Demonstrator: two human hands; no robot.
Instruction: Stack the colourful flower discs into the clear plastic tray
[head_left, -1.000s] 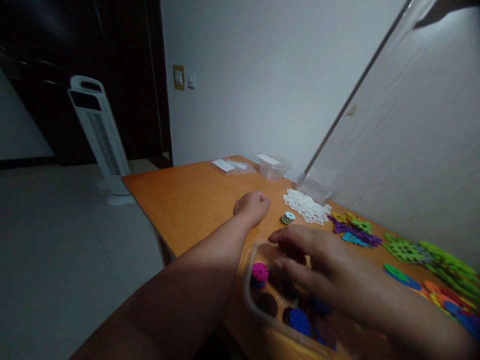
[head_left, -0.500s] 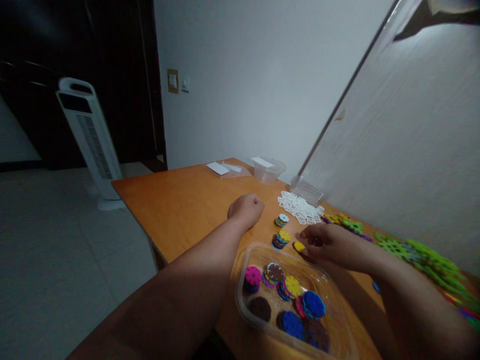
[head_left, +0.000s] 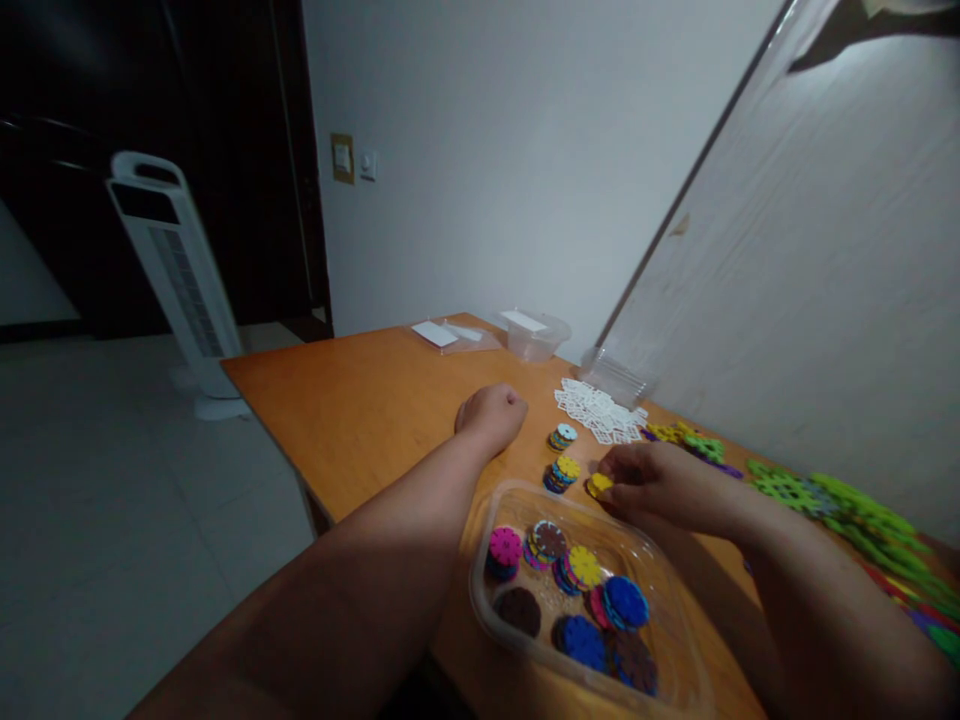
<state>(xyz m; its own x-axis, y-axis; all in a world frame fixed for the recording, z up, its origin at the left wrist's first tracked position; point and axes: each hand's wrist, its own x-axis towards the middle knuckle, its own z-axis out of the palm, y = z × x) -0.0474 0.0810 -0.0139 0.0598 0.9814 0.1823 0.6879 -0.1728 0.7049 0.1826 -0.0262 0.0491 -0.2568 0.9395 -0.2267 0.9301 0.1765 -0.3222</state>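
My left hand [head_left: 491,415] rests as a closed fist on the orange table [head_left: 360,410], holding nothing. My right hand [head_left: 649,480] lies on the table just beyond a clear plastic tub [head_left: 675,660], its fingertips pinching a small stack of discs with a yellow one on top [head_left: 598,485]. Two more little disc stacks stand beside it: one topped yellow [head_left: 562,473] and one topped pale blue [head_left: 562,436]. Inside the tub sit several stacks of coloured notched discs [head_left: 581,590].
White lattice pieces [head_left: 596,410] lie past the stacks. Purple, yellow and green flat pieces [head_left: 810,490] spread along the wall at right. Clear containers [head_left: 532,335] stand at the table's far end. A white tower fan [head_left: 176,280] stands on the floor, left.
My right hand left the tub and moved to the table beyond it, where new disc stacks now stand. It has drawn slightly nearer with the yellow-topped stack. The left fist stayed put.
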